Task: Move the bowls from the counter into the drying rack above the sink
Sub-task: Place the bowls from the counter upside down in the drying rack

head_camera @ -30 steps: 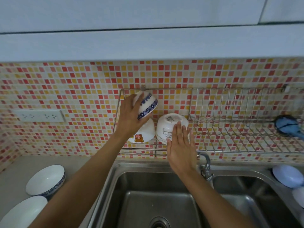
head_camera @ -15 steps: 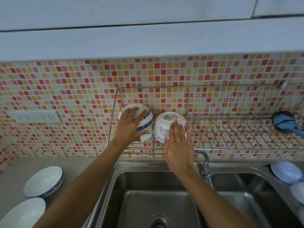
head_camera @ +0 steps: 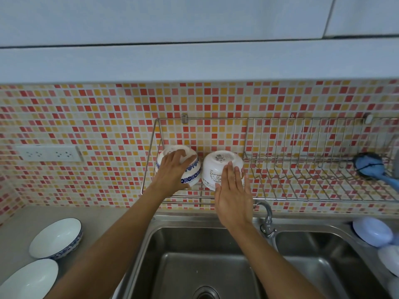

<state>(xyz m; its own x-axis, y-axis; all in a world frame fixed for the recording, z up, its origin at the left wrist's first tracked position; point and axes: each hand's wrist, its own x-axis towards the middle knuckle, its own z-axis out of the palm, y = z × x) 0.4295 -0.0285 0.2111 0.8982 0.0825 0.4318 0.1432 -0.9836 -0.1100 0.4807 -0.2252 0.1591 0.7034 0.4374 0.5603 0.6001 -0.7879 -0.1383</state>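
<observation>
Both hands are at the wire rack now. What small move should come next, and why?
Probably the left hand should let go of the upside-down blue-patterned white bowl, since it already sits in the wire drying rack beside the plain white bowl that the right hand steadies. Two white bowls wait on the grey counter.

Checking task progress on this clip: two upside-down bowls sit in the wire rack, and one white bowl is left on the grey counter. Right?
Not quite. The head view shows two white bowls on the grey counter, not one. The rest holds: two upside-down bowls sit in the wire rack.
</observation>
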